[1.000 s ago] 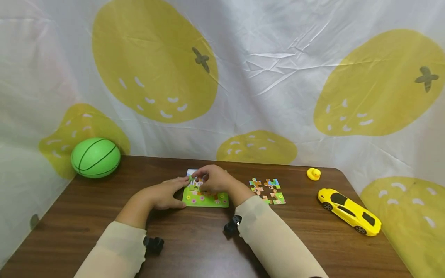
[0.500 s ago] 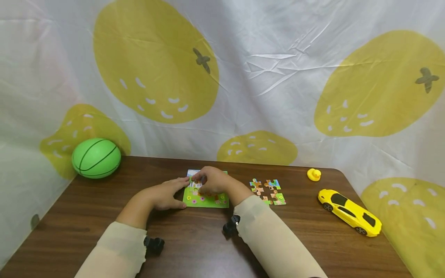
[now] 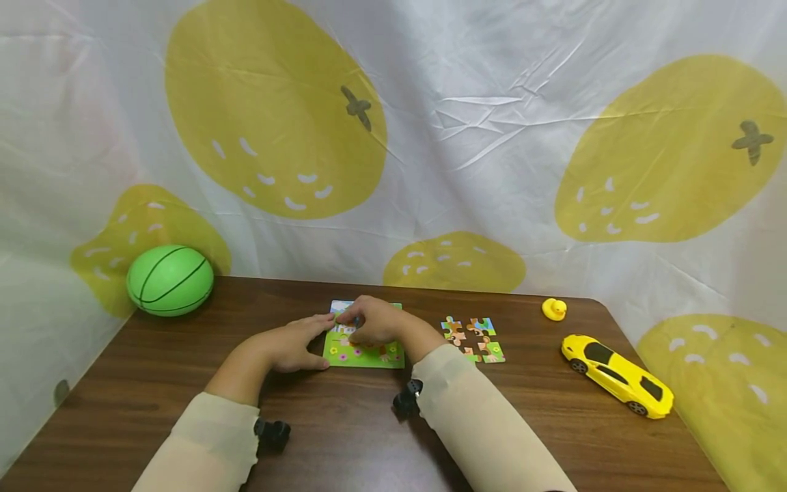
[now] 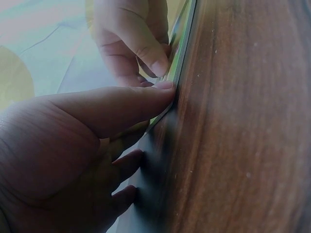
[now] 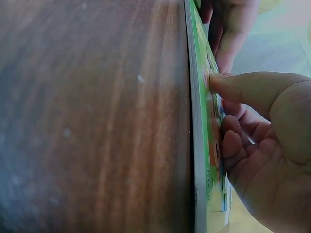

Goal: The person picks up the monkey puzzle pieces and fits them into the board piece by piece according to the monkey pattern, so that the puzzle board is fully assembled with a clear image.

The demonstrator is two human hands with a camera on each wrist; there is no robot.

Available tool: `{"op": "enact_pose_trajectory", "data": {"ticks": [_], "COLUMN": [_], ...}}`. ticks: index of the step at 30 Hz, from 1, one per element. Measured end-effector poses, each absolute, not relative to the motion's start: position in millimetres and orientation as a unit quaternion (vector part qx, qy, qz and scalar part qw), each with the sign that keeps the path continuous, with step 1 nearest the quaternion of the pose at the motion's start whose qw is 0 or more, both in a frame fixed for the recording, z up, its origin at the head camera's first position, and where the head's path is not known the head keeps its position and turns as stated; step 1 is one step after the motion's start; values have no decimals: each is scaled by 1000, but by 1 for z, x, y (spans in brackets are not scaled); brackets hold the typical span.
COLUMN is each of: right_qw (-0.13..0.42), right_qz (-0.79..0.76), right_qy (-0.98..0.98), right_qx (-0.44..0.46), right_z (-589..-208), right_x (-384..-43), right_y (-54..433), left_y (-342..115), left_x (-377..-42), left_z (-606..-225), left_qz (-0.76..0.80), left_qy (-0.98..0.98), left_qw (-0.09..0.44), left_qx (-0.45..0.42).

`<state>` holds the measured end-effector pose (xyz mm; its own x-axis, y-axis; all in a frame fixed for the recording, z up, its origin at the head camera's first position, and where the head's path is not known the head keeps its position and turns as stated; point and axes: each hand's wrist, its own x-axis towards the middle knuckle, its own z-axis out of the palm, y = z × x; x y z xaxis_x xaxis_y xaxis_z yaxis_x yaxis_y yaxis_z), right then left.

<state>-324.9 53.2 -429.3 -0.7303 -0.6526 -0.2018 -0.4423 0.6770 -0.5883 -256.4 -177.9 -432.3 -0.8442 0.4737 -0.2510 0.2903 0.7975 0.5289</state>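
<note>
A jigsaw board (image 3: pixel 363 360) with a green meadow and flowers lies flat on the table, partly hidden by both hands. My left hand (image 3: pixel 294 345) steadies its left side, with fingers extended and the thumb at the near corner. In the left wrist view, that thumb (image 4: pixel 146 103) rests on the board's edge. Over the board's middle, my right hand (image 3: pixel 382 321) pinches a small puzzle piece (image 3: pixel 346 329) between thumb and index finger, close against the picture. In the right wrist view, the right thumb (image 5: pixel 238 87) presses at the board and the other fingers curl in.
Several loose puzzle pieces (image 3: pixel 490 350) lie right of the board. Farther right are a yellow rubber duck (image 3: pixel 555 309) and a yellow toy car (image 3: pixel 617 376). A green ball (image 3: pixel 170 281) sits at the back left corner. A fruit-printed curtain (image 3: pixel 467 171) hangs behind the wooden table (image 3: pixel 344 424).
My right hand has shifted slightly left and toward me over the board, its thumb and index finger staying at the piece. The left hand has kept its place.
</note>
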Motion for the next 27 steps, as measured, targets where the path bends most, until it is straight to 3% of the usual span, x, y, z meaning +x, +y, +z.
{"op": "enact_pose_trajectory", "data": {"ticks": [21, 27], "right_qw": [227, 210], "right_qz": [-257, -214], "right_qy": [892, 904], "right_qx": [-293, -304], "right_z": [-428, -425], "right_x": [-325, -321], "right_y": [49, 48], "left_y": [-178, -176], "left_x": [-254, -253], "left_z": [-430, -429], "left_qz": [238, 237], "left_qy": [933, 932], "left_qw": [184, 186], "left_qx": [199, 203]}}
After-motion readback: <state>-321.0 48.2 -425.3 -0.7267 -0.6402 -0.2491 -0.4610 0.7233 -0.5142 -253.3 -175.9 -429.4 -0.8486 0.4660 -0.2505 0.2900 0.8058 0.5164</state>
